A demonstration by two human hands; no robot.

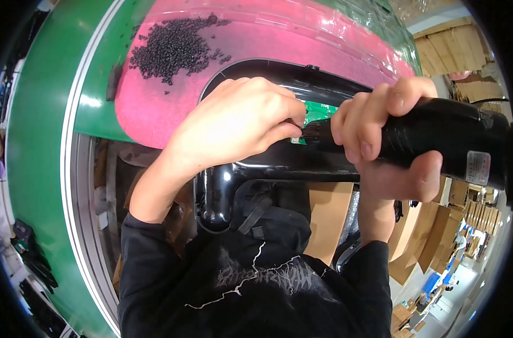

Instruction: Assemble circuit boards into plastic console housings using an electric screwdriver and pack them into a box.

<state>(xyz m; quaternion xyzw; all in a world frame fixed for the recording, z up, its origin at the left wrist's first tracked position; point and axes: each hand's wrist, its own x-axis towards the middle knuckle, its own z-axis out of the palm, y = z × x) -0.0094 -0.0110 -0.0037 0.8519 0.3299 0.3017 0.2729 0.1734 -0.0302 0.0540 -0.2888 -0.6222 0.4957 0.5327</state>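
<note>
Green tabletop (pixel 37 169), with a pale strip (pixel 79 107) along it: recorded down the left of the frame and across its upper left. Cardboard boxes (pixel 422 239): noted at the right, stacked and partly cropped by the rim. Pink mat (pixel 146 115): laid over the tabletop, upper centre. Clear plastic sheet or tray (pixel 335 25), form not determinable: found across the upper right of the mat. Black shirt (pixel 211 281), long-sleeved, with pale branching lines: worn by the person, lower centre. Black glossy housing (pixel 290 163), curved: located at the centre, overlapped by both hands. Black cylindrical body (pixel 453 132): held level, centre right, its ridged narrow end pointed left at the circuit board. It was gripped by the right hand (pixel 375 121), fingers curled over it. Left hand (pixel 245 112): placed at the centre, thumb and fingertips pinched together beside the ridged end; whether anything was held could not be told. Small black pieces (pixel 172 48): heaped and scattered, upper left. Green circuit board (pixel 318 111): partly exposed between the hands, within the housing. Pale label (pixel 478 168): affixed to the cylindrical body, right.
</note>
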